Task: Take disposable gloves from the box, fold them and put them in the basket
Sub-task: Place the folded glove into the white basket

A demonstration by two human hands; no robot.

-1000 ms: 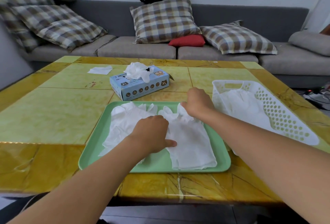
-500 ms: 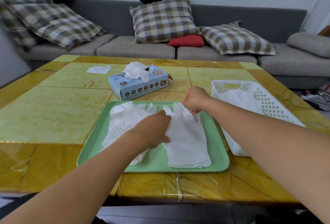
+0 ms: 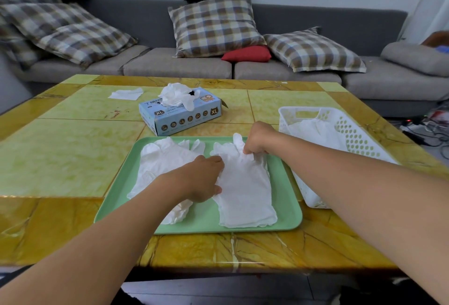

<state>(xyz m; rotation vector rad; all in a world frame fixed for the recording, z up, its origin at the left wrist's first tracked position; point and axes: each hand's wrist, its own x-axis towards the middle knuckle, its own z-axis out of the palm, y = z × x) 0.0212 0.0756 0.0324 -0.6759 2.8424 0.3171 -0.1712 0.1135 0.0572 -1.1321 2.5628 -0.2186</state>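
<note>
A white disposable glove (image 3: 245, 188) lies flat on the right half of the green tray (image 3: 288, 217), fingers pointing away from me. My right hand (image 3: 257, 138) pinches its finger end at the far edge. My left hand (image 3: 201, 178) holds the glove's left edge at its middle. A second white glove (image 3: 160, 161) lies on the tray's left half, partly under my left arm. The blue glove box (image 3: 181, 116) stands beyond the tray with gloves bunched out of its top. The white perforated basket (image 3: 349, 139) sits to the right of the tray with white gloves inside.
A white folded piece (image 3: 126, 94) lies on the yellow-green table (image 3: 60, 154) at the far left. A grey sofa with checked cushions (image 3: 213, 25) runs behind the table. Cables lie on the floor at the right.
My right hand has drawn back along the glove's fingertips and now pinches them. My left hand shifted slightly up the glove's left edge. The camera moved closer.
</note>
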